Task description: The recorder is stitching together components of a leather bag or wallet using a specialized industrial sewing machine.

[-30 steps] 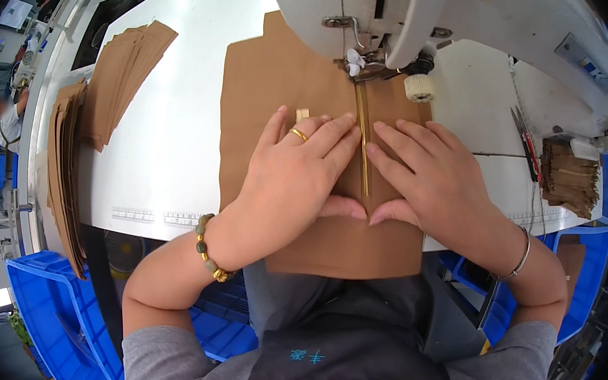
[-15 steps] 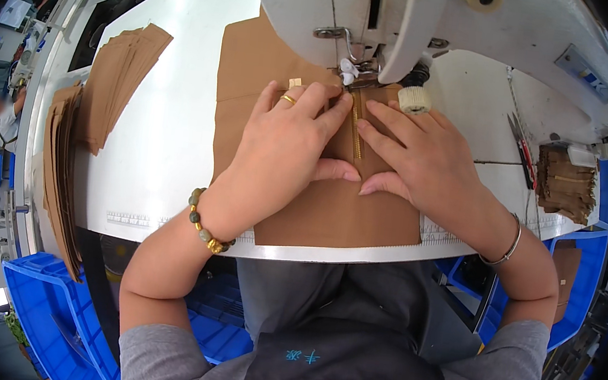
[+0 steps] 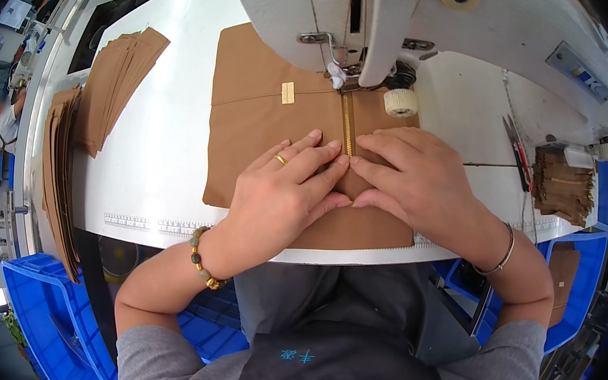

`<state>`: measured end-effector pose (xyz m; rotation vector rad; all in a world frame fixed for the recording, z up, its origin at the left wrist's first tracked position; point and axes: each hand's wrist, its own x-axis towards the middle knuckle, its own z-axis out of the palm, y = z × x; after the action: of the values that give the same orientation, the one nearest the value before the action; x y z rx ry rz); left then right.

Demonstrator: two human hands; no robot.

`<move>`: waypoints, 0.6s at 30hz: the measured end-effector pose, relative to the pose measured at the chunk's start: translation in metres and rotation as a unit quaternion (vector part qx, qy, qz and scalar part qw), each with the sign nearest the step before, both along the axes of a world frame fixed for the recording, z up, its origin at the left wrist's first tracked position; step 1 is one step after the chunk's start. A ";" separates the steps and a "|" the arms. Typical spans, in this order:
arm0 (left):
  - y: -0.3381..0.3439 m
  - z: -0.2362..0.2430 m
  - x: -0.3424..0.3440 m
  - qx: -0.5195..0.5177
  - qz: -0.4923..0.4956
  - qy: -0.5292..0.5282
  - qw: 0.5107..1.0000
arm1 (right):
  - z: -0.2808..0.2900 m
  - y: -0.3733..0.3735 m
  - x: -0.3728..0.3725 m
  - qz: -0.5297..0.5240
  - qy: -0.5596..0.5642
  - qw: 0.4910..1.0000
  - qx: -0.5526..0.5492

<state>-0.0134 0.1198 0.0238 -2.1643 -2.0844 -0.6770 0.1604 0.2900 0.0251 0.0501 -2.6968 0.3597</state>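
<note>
A brown fabric piece lies on the white sewing table, with a gold zipper down its middle and a cream label left of it. The white sewing machine stands over the fabric, its presser foot at the zipper's far end. My left hand lies on the fabric left of the zipper, fingers spread and bent slightly. My right hand rests opposite, fingers stretched apart on the fabric. Both thumbs nearly meet just below the zipper.
Brown fabric stacks lie on the left; scissors and a brown bundle on the right. Blue bins flank the table, one holding brown pieces. A co-worker sits at far left.
The fabric moved away from me at first, under the machine. Both hands have since slid back toward me along the zipper, uncovering its upper part and the label.
</note>
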 end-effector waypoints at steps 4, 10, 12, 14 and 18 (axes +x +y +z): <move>0.001 0.003 -0.002 -0.009 -0.005 0.019 1.000 | 0.000 -0.003 0.000 -0.003 -0.002 1.000 0.013; 0.016 0.001 -0.015 -0.013 -0.005 0.027 1.000 | 0.000 0.004 -0.010 -0.018 -0.007 1.000 0.020; 0.021 0.000 -0.020 -0.010 0.000 0.023 1.000 | -0.001 0.008 -0.013 -0.022 -0.018 0.999 0.015; 0.027 -0.001 -0.025 -0.015 0.003 0.022 1.000 | -0.003 0.012 -0.017 -0.036 0.004 0.999 0.025; 0.036 -0.003 -0.032 -0.015 0.012 0.028 0.999 | -0.010 0.017 -0.026 -0.056 0.000 0.998 0.031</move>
<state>-0.0454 0.1562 0.0212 -2.1434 -2.1036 -0.5802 0.1340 0.3071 0.0155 -0.0834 -2.6960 0.2411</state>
